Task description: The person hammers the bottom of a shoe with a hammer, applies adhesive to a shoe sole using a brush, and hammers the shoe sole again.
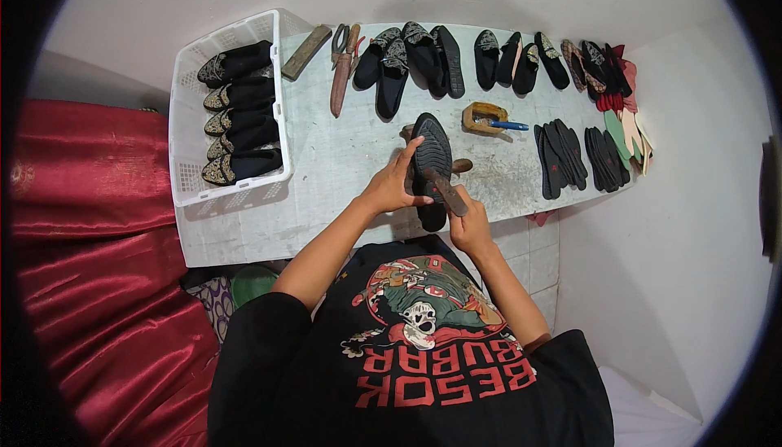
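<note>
Over the near middle of the table, a black shoe (432, 147) is held with its ridged sole facing up. My left hand (393, 180) grips its left side, fingers toward the far end and thumb on the near part. In my closed right hand (470, 225) is a brown, rusty-looking hammer (446, 193), its head lying across the sole near the heel; its handle is mostly hidden by the hand. A brown wooden piece (462, 165) sticks out from beneath the shoe, mostly covered by it.
A white plastic basket (285, 133) with several patterned black shoes stands at the left. Scissors (340, 38), a wooden block (307, 52) and more shoes (393, 81) line the back. A wooden box (485, 113) with a blue pen sits right of centre, near black soles (560, 158).
</note>
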A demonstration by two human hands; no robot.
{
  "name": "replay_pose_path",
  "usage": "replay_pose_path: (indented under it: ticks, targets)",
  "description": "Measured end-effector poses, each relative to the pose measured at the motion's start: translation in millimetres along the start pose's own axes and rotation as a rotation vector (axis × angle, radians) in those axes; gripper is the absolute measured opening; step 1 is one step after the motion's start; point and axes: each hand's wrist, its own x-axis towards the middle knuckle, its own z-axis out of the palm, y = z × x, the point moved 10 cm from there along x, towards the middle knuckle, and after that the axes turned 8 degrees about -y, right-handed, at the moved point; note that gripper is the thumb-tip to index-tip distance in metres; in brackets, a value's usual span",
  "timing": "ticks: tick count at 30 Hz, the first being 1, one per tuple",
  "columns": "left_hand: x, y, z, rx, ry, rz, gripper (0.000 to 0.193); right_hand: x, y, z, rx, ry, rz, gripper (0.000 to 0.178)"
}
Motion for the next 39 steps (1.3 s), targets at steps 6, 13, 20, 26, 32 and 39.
replay_pose_path:
  ticks: [6,13,20,26,32,39]
  targets:
    - [-1,1,2,-0.059,0.028,0.041,0.132,3,20,14,-0.096,-0.038,0.069,0.022]
    - [-2,-3,8,-0.124,0.030,0.055,0.134,12,16,7,-0.094,-0.061,0.087,0.023]
    - [-2,-5,9,-0.144,0.007,0.039,0.136,17,19,6,-0.115,-0.044,0.091,0.024]
    - [-3,-6,7,-0.153,0.019,0.019,0.136,24,7,2,-0.130,-0.055,0.092,0.025]
    - [-3,-7,10,-0.185,-0.024,-0.037,0.137,26,1,5,-0.058,-0.077,-0.033,0.025]
    - [-2,-4,8,-0.178,0.003,0.016,0.137,33,-4,2,-0.174,-0.038,0.057,0.024]
